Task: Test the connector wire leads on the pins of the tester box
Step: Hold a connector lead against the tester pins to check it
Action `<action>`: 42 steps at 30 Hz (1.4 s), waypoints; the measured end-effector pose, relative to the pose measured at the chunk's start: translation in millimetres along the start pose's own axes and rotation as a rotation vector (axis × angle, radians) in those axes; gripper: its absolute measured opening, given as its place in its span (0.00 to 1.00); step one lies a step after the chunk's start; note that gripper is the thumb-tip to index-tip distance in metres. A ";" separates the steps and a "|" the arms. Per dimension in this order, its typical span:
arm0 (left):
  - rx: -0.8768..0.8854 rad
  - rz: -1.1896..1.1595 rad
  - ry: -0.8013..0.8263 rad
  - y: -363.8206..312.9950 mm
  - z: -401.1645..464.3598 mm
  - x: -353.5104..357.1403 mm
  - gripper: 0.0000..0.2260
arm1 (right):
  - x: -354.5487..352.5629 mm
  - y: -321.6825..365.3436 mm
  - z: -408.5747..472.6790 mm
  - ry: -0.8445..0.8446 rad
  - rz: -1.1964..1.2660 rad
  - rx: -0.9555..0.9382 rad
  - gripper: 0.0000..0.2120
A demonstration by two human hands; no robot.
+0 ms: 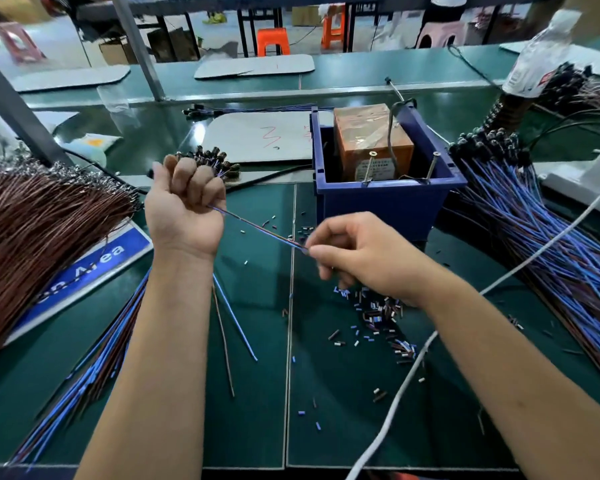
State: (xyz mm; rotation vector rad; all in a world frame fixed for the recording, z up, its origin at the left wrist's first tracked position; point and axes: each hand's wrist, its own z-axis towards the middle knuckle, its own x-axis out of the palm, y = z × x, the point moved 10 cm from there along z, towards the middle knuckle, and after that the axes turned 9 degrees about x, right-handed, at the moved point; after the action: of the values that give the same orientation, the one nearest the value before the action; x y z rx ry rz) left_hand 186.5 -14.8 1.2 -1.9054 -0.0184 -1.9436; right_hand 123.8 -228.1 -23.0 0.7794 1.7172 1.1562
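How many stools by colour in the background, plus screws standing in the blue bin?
Orange stools: 2, the second at
Pink stools: 1
Screws standing in the blue bin: 2, the other at
Total: 5

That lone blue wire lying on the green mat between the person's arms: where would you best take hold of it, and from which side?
Judging by its pose, pinch the lone blue wire from above near its lower end, with fingers across its width. It lies flat and slanted on the green mat, too thin to grip any other way. That end sits clear of the brown wire beside it and of the left forearm.
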 end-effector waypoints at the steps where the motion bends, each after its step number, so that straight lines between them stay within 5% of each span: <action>1: 0.019 0.039 0.005 -3.3 0.1 0.0 0.19 | -10.5 -7.5 -5.2 -0.013 -0.102 0.016 0.04; 6: 0.231 0.598 0.230 -3.2 -17.6 31.0 0.19 | -74.4 -8.3 -36.1 -0.339 -0.386 -0.169 0.03; 12: 0.745 1.573 1.097 110.4 -127.0 89.7 0.13 | -92.8 2.2 -58.7 -0.543 -0.319 -0.421 0.03; 22: 0.613 1.932 1.064 143.3 -123.3 77.6 0.11 | -103.1 -23.2 -46.9 -0.542 0.030 -0.315 0.04; 33: 0.788 1.801 0.903 130.7 -124.9 71.1 0.11 | -115.8 -48.9 -44.5 -0.563 0.251 -0.135 0.07; 42: 0.727 1.708 0.833 128.9 -114.5 61.8 0.08 | -116.3 -54.4 -41.4 -0.555 0.351 -0.116 0.12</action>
State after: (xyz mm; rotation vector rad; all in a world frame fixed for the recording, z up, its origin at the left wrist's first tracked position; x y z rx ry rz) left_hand 117.5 -183.7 17.8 -0.1231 0.7364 -0.9686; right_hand 131.4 -362.7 -28.8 1.2283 1.0713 1.1183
